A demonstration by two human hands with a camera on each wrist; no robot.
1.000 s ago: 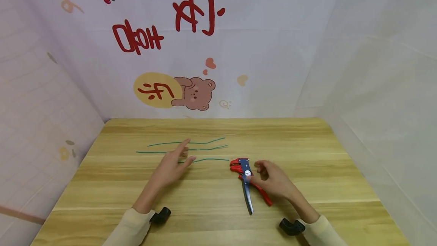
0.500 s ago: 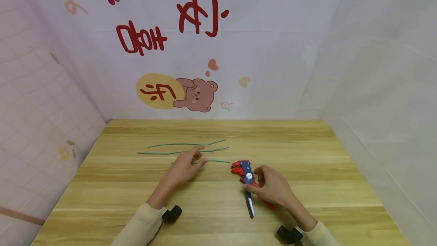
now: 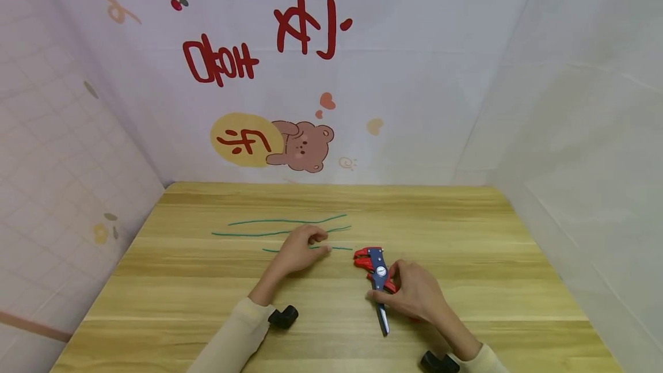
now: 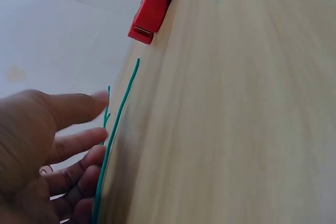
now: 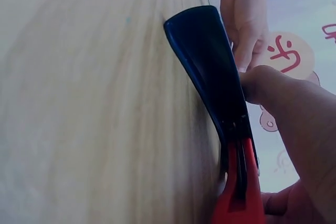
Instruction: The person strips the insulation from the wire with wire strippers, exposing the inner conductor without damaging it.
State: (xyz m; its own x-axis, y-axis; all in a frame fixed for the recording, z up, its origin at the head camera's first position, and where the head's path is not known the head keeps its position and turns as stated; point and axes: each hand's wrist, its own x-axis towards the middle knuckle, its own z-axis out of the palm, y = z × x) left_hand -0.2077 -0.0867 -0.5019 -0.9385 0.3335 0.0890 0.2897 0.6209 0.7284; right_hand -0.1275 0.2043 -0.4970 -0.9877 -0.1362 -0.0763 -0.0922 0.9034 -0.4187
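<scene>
Three green wires lie across the table: a far wire (image 3: pixel 274 221), a middle wire (image 3: pixel 233 234) and a near wire (image 3: pixel 342 248). My left hand (image 3: pixel 297 251) is over the middle and near wires, hiding parts of both. In the left wrist view its fingers are loosely bent beside the near wire (image 4: pixel 119 111), with thumb and fingertips apart. A red and blue wire stripper (image 3: pixel 380 269) lies right of the wires, jaws pointing away. My right hand (image 3: pixel 419 291) grips its handles, thumb across the blue handle (image 5: pixel 210 51) and fingers round the red side, partly hidden.
The wooden table (image 3: pixel 321 338) ends at a white printed cloth (image 3: pixel 414 73) at the back, with more cloth on both sides. A black wrist camera (image 3: pixel 283 318) sits on the left wrist, another camera (image 3: pixel 439 362) on the right.
My left hand has moved right along the wires, its forefinger bending inward. My right hand has moved nearer, its thumb crossing onto the blue handle and its fingers closing in on the wire stripper.
</scene>
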